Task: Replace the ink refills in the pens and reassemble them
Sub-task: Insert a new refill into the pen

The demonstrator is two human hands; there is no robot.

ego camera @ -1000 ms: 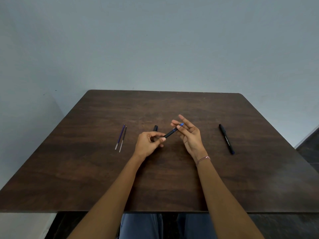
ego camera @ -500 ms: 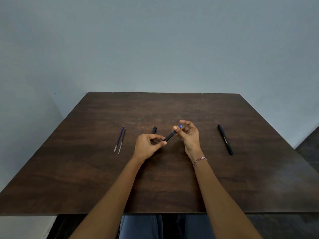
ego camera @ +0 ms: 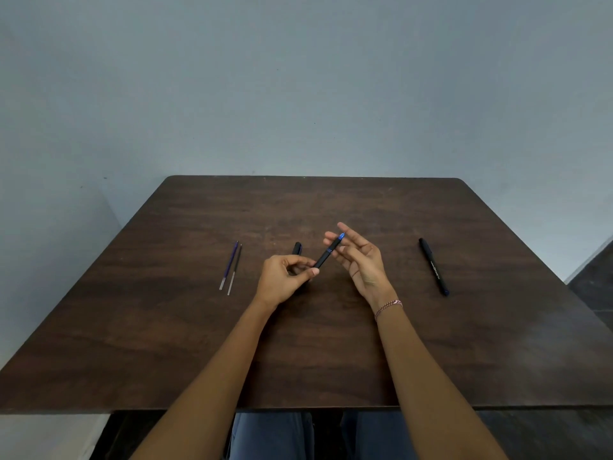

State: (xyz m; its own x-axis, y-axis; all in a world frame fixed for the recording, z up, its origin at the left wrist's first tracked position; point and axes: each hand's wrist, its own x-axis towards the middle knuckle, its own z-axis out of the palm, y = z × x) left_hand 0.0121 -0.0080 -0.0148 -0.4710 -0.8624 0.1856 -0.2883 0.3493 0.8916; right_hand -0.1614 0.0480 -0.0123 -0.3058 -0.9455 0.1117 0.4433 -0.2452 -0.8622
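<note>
Since half a second ago the right hand (ego camera: 360,260) has spread its fingers, now loose around the blue tip of the pen barrel (ego camera: 326,254). Left hand (ego camera: 282,280) pinches the barrel's lower end, above the table (ego camera: 331,360). Left of the barrel lie a black cap (ego camera: 297,249) and two refills (ego camera: 231,269); right of it, another pen (ego camera: 434,266).

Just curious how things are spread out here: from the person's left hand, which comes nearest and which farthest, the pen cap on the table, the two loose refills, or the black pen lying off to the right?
From the left hand, in the head view:
1. Pen cap, just beyond the hand.
2. Two refills, off to its left.
3. Black pen, far right, past the right hand.
</note>
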